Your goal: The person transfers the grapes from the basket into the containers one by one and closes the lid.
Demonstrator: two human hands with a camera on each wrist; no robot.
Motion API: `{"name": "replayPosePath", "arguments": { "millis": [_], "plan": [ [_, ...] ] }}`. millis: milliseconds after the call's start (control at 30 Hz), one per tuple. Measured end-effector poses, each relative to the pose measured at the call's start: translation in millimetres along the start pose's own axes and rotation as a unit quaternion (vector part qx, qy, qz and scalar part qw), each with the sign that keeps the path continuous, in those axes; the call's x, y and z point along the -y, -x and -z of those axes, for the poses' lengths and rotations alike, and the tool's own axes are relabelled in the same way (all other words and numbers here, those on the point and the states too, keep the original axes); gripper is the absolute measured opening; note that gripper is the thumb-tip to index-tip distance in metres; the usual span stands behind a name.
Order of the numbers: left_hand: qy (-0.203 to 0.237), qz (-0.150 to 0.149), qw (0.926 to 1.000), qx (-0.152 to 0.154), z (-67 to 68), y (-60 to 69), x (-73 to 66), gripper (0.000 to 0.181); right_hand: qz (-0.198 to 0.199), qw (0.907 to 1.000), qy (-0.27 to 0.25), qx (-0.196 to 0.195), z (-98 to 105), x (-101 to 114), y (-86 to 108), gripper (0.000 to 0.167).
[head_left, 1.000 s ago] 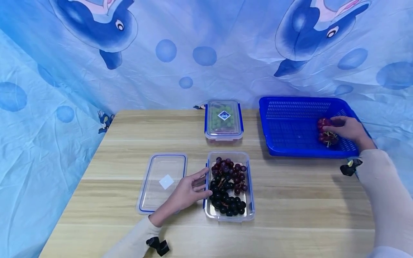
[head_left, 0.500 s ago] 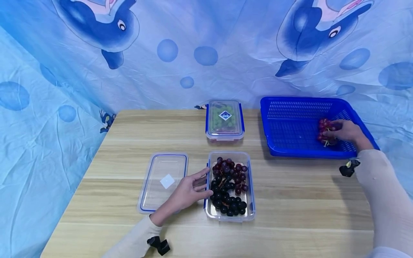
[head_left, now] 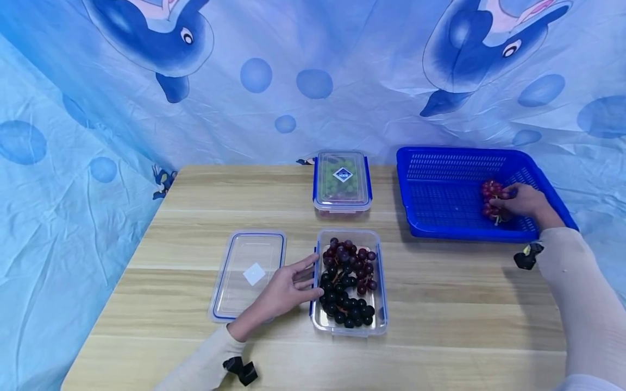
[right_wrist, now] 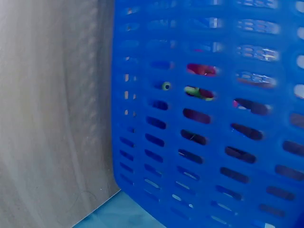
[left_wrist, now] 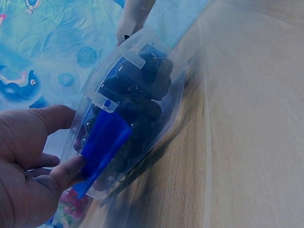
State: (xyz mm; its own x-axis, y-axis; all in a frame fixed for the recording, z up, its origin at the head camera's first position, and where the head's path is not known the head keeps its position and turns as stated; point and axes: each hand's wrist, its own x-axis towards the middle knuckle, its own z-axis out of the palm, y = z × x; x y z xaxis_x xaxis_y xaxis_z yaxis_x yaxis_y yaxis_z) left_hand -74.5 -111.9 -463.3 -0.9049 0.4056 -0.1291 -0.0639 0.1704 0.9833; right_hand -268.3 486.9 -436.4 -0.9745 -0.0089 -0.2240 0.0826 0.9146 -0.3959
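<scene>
In the head view my left hand (head_left: 283, 290) rests its fingertips on the left side of a clear plastic food container (head_left: 384, 304). Dark purple grapes (head_left: 364, 266) and black grapes (head_left: 352, 312) lie inside it. Close up in the left wrist view, the extended fingers (left_wrist: 69, 168) touch the blue side latch (left_wrist: 104, 142), which hangs unfastened. Over at the right, my right hand (head_left: 528, 202) reaches into a blue plastic basket (head_left: 469, 233) and pinches a bunch of red grapes (head_left: 491, 190). Only the basket's slotted wall (right_wrist: 199, 152) shows in the right wrist view, with red glimpsed through it.
A clear lid (head_left: 246, 247) with a white diamond label lies left of the grape container, partly behind my left forearm. Behind stands a lidded container (head_left: 342, 187) of green grapes. The wooden table (head_left: 450, 315) ends at a blue dolphin-print curtain (head_left: 362, 114).
My right hand shifts slightly on the red grapes in the basket, which move a little. The left hand stays against the container. The head view drifts slightly.
</scene>
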Motion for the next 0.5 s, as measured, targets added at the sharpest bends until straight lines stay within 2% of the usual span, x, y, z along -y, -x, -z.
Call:
{"name": "replayPosePath", "arguments": {
  "millis": [100,333,500],
  "plan": [
    [0.001,0.0,1.0,0.004,0.3,-0.5,-0.9,0.082,0.001,1.0,0.0,-0.008,-0.2,-1.2,0.3,0.063],
    [-0.003,0.002,1.0,0.004,0.8,-0.2,-3.1,0.082,0.011,0.9982,-0.035,-0.047,1.8,0.0,4.3,0.042],
    [-0.002,0.004,1.0,0.003,0.8,0.1,-2.9,0.082,0.019,0.9913,-0.098,-0.086,4.5,4.4,6.6,0.036]
  ]
}}
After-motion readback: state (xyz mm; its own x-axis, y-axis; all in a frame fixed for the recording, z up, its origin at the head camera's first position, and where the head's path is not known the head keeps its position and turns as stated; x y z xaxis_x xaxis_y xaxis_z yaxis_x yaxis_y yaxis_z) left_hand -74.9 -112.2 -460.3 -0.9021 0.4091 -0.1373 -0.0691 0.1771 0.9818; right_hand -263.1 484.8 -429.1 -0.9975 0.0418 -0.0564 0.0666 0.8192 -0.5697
